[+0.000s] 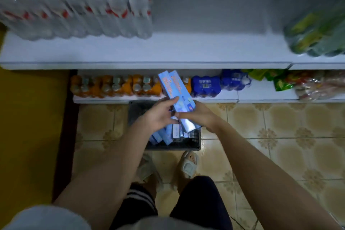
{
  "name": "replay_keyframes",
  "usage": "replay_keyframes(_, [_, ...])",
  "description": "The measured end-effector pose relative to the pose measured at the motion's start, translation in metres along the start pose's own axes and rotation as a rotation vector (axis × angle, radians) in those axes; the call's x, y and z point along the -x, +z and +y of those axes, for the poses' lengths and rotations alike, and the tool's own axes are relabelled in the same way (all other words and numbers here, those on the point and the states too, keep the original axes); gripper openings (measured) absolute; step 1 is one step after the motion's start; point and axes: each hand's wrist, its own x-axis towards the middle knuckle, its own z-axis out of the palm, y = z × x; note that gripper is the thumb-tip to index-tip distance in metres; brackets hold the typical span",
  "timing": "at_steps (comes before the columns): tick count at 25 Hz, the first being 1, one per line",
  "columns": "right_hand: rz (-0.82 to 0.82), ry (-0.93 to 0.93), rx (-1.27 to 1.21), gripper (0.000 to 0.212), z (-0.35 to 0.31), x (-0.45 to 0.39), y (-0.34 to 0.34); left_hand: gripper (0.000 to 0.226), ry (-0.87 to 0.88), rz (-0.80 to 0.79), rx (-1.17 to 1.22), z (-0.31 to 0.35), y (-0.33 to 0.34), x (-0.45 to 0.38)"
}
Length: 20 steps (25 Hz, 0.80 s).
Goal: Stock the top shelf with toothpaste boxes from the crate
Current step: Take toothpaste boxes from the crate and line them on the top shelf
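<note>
1. The white shelving unit (168, 50) fills the upper half of the view; its upper board shows a broad bare stretch in the middle, between shrink-wrapped water bottles (74, 5) at the left and a pack of green bottles (321, 33) at the right
2. No toothpaste box shows on that bare stretch, so by my reading the stocking is at an early stage, with most of it left to do
3. The lower shelf (242, 95) carries packs of orange drinks (112, 86), blue-wrapped packs (205, 86) and snack bags (280, 80)
4. The floor (280, 136) is beige patterned tile, a yellow wall (28, 117) bounds the left side, and the light is dim
5. The dark crate (138, 110) sits on the floor just before the lower shelf, with more light-blue boxes (164, 136) lying in it; how many I cannot tell
6. The person stands over it in sandals (188, 164) and dark shorts, both arms reaching forward
7. The toothpaste boxes (175, 89) in hand, two by the look of it, are lifted above the crate and point towards the shelves
8. The right hand (199, 115) grips their near end from the right, fingers curled round
9. The left hand (160, 115) holds the same bundle from the left, thumb laid across the face
</note>
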Motion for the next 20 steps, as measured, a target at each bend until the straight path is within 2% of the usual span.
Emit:
replay_keyframes(3, [-0.039, 0.032, -0.216, 0.016, -0.054, 0.050, -0.016, 0.060, 0.018, -0.111, -0.037, 0.061, 0.038, 0.060])
replay_keyframes(6, [-0.061, 0.044, -0.421, 0.021, -0.107, 0.094, -0.027, 0.063, 0.115, -0.134, -0.055, 0.109, 0.071, 0.110])
replay_keyframes(8, [-0.098, 0.026, -0.409, 0.027, -0.137, 0.117, -0.026, 0.061, 0.192, -0.118, -0.047, 0.131, 0.095, 0.135])
replay_keyframes(11, [-0.161, -0.033, -0.378, 0.024, -0.179, 0.139, -0.022, 0.050, 0.337, -0.098, 0.114, 0.152, 0.124, 0.160])
replay_keyframes(13, [-0.210, -0.064, -0.270, 0.034, -0.206, 0.148, -0.022, 0.041, 0.429, -0.043, 0.226, 0.161, 0.134, 0.172])
replay_keyframes(15, [-0.205, -0.117, 0.006, 0.044, -0.235, 0.155, -0.021, 0.037, 0.505, 0.001, 0.329, 0.172, 0.133, 0.179])
replay_keyframes(18, [0.039, -0.305, 0.398, 0.049, -0.273, 0.171, -0.010, 0.045, 0.581, 0.070, 0.368, 0.190, 0.129, 0.189])
replay_keyframes(20, [0.127, -0.441, 0.587, 0.059, -0.290, 0.179, 0.001, 0.048, 0.622, 0.085, 0.356, 0.199, 0.135, 0.198])
